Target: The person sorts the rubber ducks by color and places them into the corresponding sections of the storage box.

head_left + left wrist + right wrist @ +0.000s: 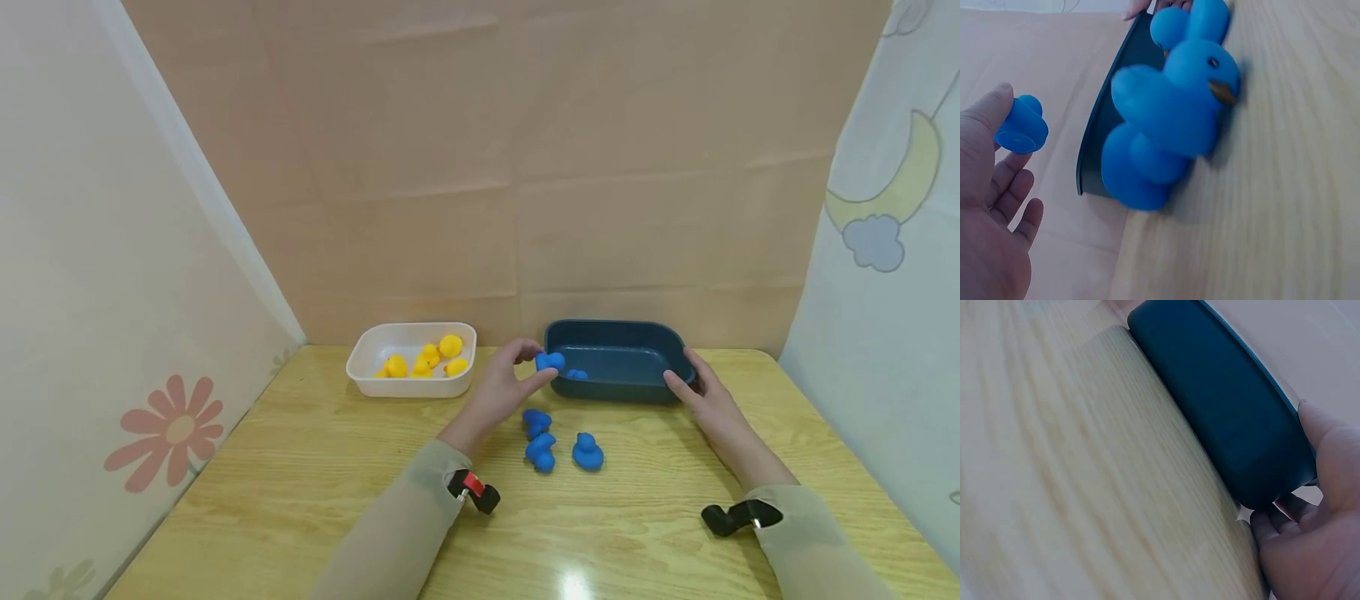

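My left hand [504, 383] pinches a blue rubber duck [551, 362] between thumb and fingers, at the left end of a dark blue basin [622, 392]. In the left wrist view that duck [1022, 128] shows its flat base. Another blue duck [577, 375] lies inside the basin, partly hidden by the front wall. My right hand [716, 412] holds the basin's right end, thumb at the rim and fingers curled against the outer side. Three blue ducks, one upright duck [587, 452] and two close-set ducks [540, 454], lie on the table before the basin.
A white basin [412, 388] with several yellow ducks [396, 366] stands to the left on the wooden table [300, 467]. Behind both basins rises a tan backdrop [495, 167], with patterned cloth [885, 317] hanging at either side.
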Tool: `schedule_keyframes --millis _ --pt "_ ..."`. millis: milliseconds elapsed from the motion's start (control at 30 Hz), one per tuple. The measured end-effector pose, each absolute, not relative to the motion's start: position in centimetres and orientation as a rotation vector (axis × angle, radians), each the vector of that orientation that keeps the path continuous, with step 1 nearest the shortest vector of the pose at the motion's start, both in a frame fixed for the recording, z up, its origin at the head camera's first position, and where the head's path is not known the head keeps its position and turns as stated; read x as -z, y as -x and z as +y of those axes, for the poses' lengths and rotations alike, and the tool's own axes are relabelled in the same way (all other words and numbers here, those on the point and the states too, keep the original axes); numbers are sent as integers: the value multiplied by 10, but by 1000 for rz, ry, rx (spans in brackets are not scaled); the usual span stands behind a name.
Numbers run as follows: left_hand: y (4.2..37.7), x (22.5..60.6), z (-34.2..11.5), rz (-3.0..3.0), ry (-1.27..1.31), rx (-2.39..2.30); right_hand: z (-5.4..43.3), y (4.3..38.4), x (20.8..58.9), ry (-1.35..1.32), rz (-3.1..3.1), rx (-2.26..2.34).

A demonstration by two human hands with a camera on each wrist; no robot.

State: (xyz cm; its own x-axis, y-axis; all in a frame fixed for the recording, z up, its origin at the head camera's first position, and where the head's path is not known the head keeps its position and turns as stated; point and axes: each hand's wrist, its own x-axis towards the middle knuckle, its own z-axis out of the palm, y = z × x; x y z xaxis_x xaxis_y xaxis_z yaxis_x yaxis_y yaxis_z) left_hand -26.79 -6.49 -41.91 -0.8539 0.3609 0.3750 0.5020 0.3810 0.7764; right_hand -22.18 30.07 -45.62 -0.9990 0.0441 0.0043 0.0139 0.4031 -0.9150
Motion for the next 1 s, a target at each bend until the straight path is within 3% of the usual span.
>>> schedule_keyframes --millis 467,1000 --pt "275 405 -30 -2529 679 1335 291 231 460 34 -2599 -1689" --pt "286 419 -7 -2644 550 1105 284 234 461 37 -2616 -1677"
